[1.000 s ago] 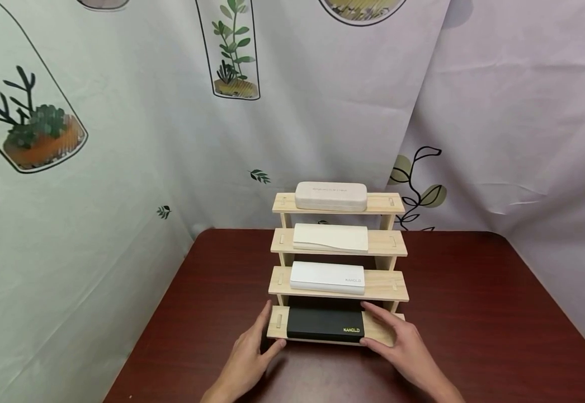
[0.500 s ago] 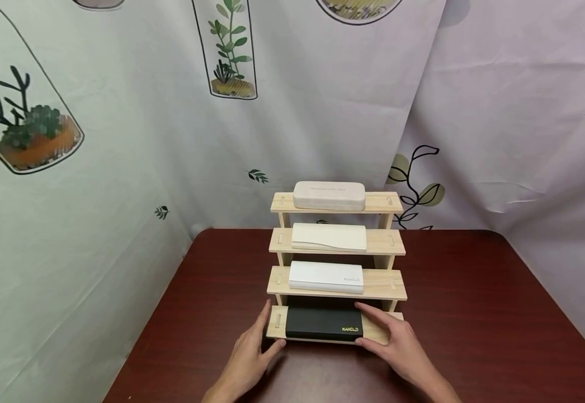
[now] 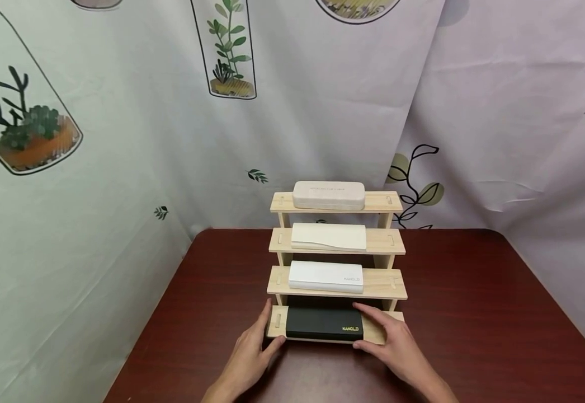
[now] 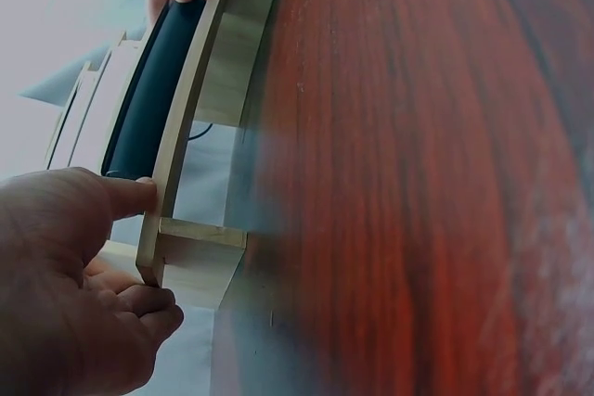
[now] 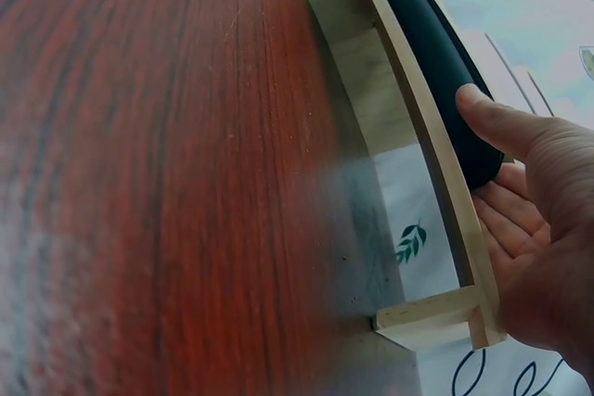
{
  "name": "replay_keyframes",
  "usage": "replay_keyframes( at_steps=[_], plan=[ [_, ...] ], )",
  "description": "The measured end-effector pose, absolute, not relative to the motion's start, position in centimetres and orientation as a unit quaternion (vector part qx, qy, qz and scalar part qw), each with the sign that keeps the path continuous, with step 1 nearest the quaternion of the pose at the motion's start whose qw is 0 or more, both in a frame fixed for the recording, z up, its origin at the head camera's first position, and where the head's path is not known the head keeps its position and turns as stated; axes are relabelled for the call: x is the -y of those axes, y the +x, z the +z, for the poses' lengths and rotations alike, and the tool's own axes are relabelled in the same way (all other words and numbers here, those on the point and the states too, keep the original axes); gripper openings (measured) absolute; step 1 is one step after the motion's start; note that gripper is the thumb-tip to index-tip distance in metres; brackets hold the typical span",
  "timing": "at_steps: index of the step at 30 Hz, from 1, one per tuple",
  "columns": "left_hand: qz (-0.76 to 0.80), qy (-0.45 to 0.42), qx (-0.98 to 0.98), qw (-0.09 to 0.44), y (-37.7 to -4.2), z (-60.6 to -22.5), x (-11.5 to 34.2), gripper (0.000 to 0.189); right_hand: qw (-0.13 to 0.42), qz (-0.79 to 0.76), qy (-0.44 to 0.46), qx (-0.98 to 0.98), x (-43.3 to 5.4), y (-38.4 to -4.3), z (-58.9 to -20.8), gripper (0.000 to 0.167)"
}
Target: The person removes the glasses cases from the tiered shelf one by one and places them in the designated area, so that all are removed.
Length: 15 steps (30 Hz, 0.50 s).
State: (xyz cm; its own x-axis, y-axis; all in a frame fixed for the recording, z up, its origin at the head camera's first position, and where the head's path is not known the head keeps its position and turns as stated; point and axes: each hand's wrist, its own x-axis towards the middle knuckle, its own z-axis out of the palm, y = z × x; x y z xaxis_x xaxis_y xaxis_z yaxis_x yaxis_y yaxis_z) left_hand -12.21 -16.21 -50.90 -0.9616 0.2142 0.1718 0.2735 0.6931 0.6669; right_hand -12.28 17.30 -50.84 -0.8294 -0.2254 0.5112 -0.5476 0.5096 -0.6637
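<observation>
With the left hand [image 3: 244,358], grips the left end of the wooden rack [image 3: 380,240]; with the right hand [image 3: 400,348], pinches the black case [image 3: 322,323] on its lowest shelf [image 3: 283,316], between both hands. Beyond the hands, has a white case [image 3: 325,276], a cream case [image 3: 329,235], then a pinkish case [image 3: 329,195] on higher shelves [image 3: 380,284].

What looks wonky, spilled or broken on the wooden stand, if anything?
Nothing stands out: the wooden stand is upright, the four cases lie flat, one per shelf, and no spill or break shows. The black case is just the only dark one.
</observation>
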Motion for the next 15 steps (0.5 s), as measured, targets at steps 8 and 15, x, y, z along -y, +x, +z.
replay_keyframes(
  at_steps=[8, 15],
  plan=[
    [-0.369, -0.136, 0.919, 0.040, -12.27, -50.78, 16.13, 0.085, 0.187, 0.426, 0.223, 0.857, -17.21, -12.24, -50.88, 0.071],
    [-0.369, -0.137, 0.918, 0.041, -12.26, -50.75, 16.13, 0.084, 0.177, 0.432, 0.213, 0.858, -17.16, -12.21, -50.88, 0.070]
  ],
)
